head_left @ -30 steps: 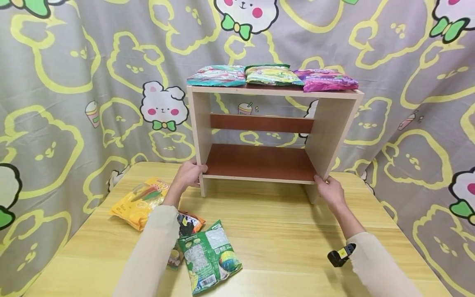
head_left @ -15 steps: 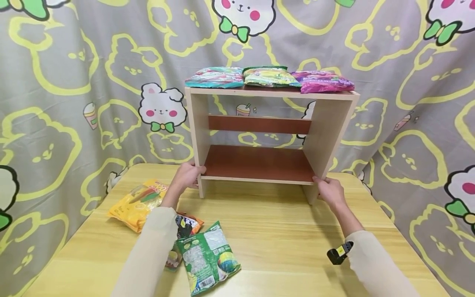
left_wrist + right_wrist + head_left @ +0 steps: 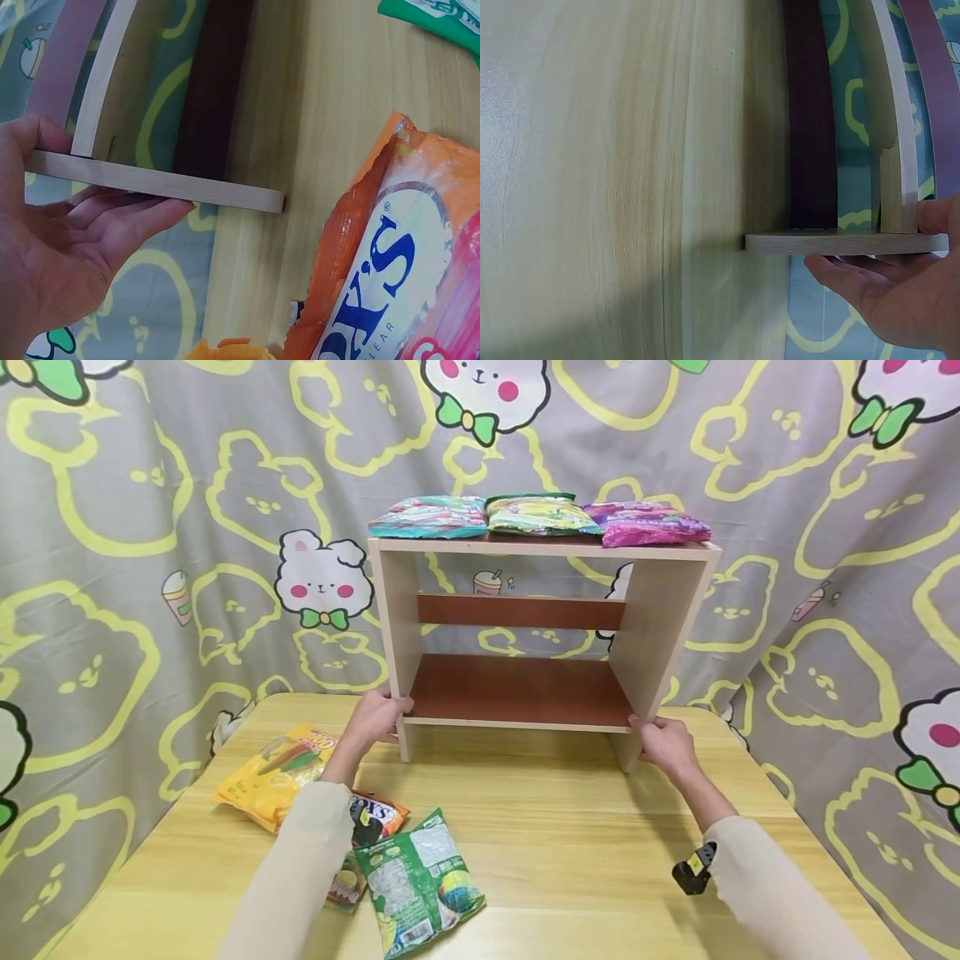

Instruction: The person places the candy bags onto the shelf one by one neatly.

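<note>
Left hand (image 3: pixel 372 718) and right hand (image 3: pixel 667 745) are clamping fingers on this boxy wood-look shelf (image 3: pixel 517 692), crinkly bags (image 3: pixel 542 516) just chilling on top.

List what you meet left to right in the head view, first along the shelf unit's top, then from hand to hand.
Atop the shelf unit: teal-edged bag → yellow-and-green bag → purple bag. Hand to hand: left hand → lower board → right hand.
</note>
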The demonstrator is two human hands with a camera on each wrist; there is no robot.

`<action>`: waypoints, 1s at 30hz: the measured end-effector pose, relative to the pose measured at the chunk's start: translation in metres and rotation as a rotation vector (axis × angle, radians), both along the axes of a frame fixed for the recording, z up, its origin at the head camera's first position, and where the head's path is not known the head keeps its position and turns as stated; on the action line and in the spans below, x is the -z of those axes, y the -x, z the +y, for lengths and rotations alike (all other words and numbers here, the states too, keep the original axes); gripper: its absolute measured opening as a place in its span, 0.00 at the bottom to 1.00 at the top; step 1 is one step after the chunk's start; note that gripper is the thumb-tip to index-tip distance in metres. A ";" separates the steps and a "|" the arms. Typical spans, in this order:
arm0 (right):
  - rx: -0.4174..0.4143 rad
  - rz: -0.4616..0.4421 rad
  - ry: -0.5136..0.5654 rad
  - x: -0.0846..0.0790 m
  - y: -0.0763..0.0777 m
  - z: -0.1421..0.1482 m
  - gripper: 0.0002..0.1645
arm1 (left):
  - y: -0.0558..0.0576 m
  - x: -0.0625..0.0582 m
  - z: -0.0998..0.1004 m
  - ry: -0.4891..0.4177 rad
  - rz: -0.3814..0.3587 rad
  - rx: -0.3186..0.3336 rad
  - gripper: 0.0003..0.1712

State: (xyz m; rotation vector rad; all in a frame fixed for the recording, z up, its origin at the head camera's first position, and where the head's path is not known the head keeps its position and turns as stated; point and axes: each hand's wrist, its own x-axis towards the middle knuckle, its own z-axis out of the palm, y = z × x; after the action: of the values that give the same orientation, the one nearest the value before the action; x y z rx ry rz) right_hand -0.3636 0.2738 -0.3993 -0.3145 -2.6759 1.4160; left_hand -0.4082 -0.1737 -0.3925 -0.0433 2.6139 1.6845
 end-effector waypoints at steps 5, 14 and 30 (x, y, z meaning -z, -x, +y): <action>-0.003 -0.016 -0.013 -0.002 0.001 -0.002 0.35 | -0.002 -0.001 -0.001 -0.005 0.016 -0.011 0.27; -0.007 -0.031 -0.058 -0.003 0.000 -0.001 0.35 | -0.008 -0.001 0.003 0.042 0.050 -0.010 0.26; -0.007 -0.027 -0.091 -0.004 0.000 -0.001 0.37 | -0.014 -0.024 -0.004 0.511 0.111 0.125 0.18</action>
State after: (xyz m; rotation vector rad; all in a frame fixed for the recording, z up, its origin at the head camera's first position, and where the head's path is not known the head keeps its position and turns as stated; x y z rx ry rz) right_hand -0.3632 0.2724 -0.3952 -0.3189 -2.7554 1.2967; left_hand -0.3944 -0.1782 -0.3684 0.2015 2.9825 0.9732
